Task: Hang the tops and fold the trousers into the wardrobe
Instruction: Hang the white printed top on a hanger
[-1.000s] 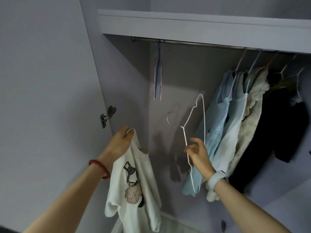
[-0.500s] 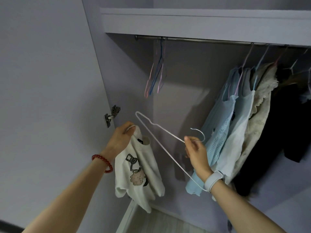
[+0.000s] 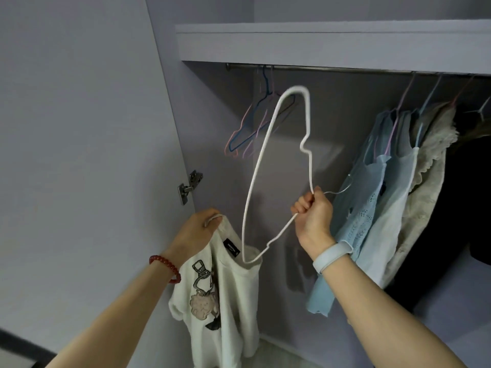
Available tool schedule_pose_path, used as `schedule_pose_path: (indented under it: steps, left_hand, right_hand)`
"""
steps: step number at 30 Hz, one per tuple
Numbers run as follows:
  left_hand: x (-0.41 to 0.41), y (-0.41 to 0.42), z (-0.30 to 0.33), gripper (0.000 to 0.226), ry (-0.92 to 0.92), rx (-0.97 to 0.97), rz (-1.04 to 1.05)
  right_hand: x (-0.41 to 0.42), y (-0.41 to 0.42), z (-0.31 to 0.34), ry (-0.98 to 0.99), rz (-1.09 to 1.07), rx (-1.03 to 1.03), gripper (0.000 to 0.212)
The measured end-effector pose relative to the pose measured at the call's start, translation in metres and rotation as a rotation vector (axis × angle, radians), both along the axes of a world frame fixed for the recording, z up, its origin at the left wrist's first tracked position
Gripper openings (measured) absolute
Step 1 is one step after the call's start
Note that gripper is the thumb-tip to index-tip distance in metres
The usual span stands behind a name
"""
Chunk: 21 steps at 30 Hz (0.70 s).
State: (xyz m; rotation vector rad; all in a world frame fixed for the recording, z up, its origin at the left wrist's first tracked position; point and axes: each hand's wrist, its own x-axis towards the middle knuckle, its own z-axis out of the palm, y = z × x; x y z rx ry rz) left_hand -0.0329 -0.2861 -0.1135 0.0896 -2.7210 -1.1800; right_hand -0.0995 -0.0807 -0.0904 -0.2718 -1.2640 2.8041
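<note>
- The white top hangs in front of the open wardrobe, low and left of centre, held up by its neckline; a printed figure with a chain motif shows on its front and a small black label sits inside the collar.
- The left hand has its grip curled round the collar edge at the top's upper left corner, the fabric bunched under the fingers; a red bead bracelet circles that wrist.
- The white hanger stands almost on end, one shoulder tip dipping into the top's neck opening, the other shoulder curving high up near the rail.
- The right hand closes its grip in a fist round the hanger at the neck, where the two wires meet; the metal hook pokes out to the right of the fist. A pale wristband sits on that wrist.
- Behind the white hanger, a few bare coloured hangers, pink and blue, dangle from the rail at its left end.
- To the right on the same rail hang light blue tops, then a cream lace garment, then dark clothing at the frame's edge.
- A shelf runs above the rail, and a metal hinge is fixed to the wardrobe's left side panel.
</note>
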Motion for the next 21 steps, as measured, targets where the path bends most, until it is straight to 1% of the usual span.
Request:
schedule_pose_path:
  steps: [2, 4, 6, 9, 11, 12, 14, 15, 16, 18, 19, 21]
  left_hand:
    - [0.005, 0.002, 0.000, 0.011, -0.001, 0.000, -0.017]
    - [0.012, 0.005, 0.006, 0.013, 0.017, 0.011, -0.021]
    - [0.017, 0.007, 0.019, 0.014, 0.072, 0.045, -0.019]
    - [0.027, 0.006, 0.049, 0.017, 0.185, 0.213, 0.018]
    - [0.032, 0.001, 0.064, 0.017, 0.236, 0.282, 0.054]
    - [0.034, -0.001, 0.067, 0.016, 0.242, 0.258, 0.066]
    - [0.037, -0.005, 0.067, 0.015, 0.234, 0.260, 0.121]
    - [0.039, -0.006, 0.066, 0.017, 0.211, 0.330, 0.157]
    - [0.039, -0.007, 0.066, 0.019, 0.180, 0.432, 0.195]
    - [0.039, -0.006, 0.066, 0.020, 0.110, 0.591, 0.235]
    - [0.038, -0.004, 0.068, 0.020, 0.084, 0.602, 0.231]
    - [0.037, 0.001, 0.075, 0.018, 0.070, 0.598, 0.204]
  right_hand:
    - [0.000, -0.008, 0.008, 0.028, 0.049, 0.006, 0.042]
    - [0.003, -0.018, 0.012, 0.064, 0.069, 0.054, 0.042]
    - [0.007, -0.027, 0.003, 0.063, 0.050, 0.187, 0.043]
    - [0.017, -0.033, -0.036, 0.018, 0.025, 0.484, 0.041]
    - [0.021, -0.032, -0.057, -0.011, 0.036, 0.583, 0.040]
    - [0.021, -0.031, -0.062, 0.006, 0.028, 0.635, 0.039]
    - [0.017, -0.031, -0.056, 0.069, 0.013, 0.742, 0.037]
    - [0.015, -0.033, -0.048, 0.087, 0.014, 0.756, 0.036]
    - [0.012, -0.036, -0.042, 0.094, 0.021, 0.725, 0.036]
    - [0.007, -0.047, -0.030, 0.049, 0.073, 0.474, 0.036]
    - [0.005, -0.053, -0.025, 0.023, 0.103, 0.358, 0.037]
    - [0.001, -0.060, -0.019, 0.000, 0.117, 0.257, 0.036]
